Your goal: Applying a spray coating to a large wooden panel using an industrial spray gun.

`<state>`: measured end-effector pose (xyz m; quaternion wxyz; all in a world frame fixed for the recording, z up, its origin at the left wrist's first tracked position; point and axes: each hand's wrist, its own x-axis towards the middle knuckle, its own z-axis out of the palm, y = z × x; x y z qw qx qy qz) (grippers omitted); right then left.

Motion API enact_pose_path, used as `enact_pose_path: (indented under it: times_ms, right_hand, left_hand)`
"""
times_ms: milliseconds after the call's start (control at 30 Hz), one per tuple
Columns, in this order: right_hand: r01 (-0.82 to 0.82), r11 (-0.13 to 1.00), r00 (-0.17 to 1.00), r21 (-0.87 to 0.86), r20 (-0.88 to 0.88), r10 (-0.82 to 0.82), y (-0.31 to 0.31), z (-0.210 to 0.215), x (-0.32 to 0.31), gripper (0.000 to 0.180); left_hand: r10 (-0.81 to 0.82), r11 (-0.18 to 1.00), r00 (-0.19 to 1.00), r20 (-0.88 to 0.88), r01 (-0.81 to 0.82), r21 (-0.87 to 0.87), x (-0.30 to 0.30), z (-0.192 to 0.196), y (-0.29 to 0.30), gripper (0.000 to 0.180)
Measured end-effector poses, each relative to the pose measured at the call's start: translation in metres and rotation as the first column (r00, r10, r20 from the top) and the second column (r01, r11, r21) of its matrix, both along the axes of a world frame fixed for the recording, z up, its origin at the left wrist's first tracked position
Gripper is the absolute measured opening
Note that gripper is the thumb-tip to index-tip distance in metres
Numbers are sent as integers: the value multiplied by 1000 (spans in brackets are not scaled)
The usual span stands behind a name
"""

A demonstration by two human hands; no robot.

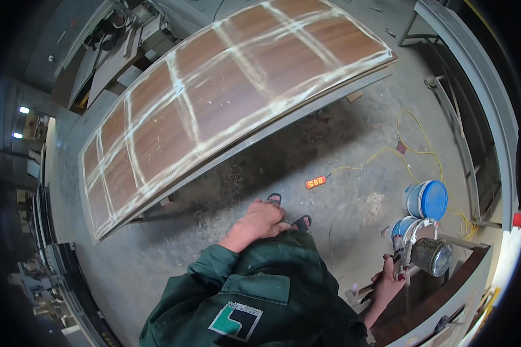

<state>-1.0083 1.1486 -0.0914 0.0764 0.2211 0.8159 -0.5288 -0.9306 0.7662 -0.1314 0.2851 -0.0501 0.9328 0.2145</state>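
Note:
At the lower right, my right hand [389, 281] is closed around the handle of a spray gun [406, 258]. A round, see-through cup [432, 257] is fixed to the gun and lies tilted to the right. My left hand [261, 220] is in front of my green jacket [272, 266], with its fingers curled in. Whatever that hand grips, if anything, is hidden. Beyond it stretches a long brown wood-look panel [214, 110], raised off the floor and crossed by pale whitish bands along its edges and in a grid.
Blue-and-white buckets [432, 199] stand beside the gun. On the concrete floor lies an orange power strip [315, 183] with a yellow cable [382, 151]. A grey metal frame [474, 69] runs along the right, and a machine with boards [118, 52] stands far left.

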Motion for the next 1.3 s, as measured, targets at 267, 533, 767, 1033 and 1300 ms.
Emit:
enact_pose_path:
  times_ms: [267,533,767,1033,1300]
  right_hand:
    - [149,988,987,30,54,-150,20,-17,48,25]
    - [175,984,984,-34,-15,-176,-39,-10,47,28]
    - [118,972,986,-201,-90,-138,-120,3,27,32]
    - [133,977,982,-167,-114,-153,-183,22,31,31]
    - [466,885,885,-10,18,-465,-177,30,39,16]
  left_hand:
    - [-187,981,978,-86,191,32,-48,0,13,42]
    - [-177,976,982,-64,183,115,-43,-6,-41,41]
    - [-20,998,984,-179,32,62,-16,-4,-126,36]
    - [-23,996,999,-32,26,81,-8,-9,-177,45]
    - [-219,963,953,-209,246,113,-77,-43,-182,45]
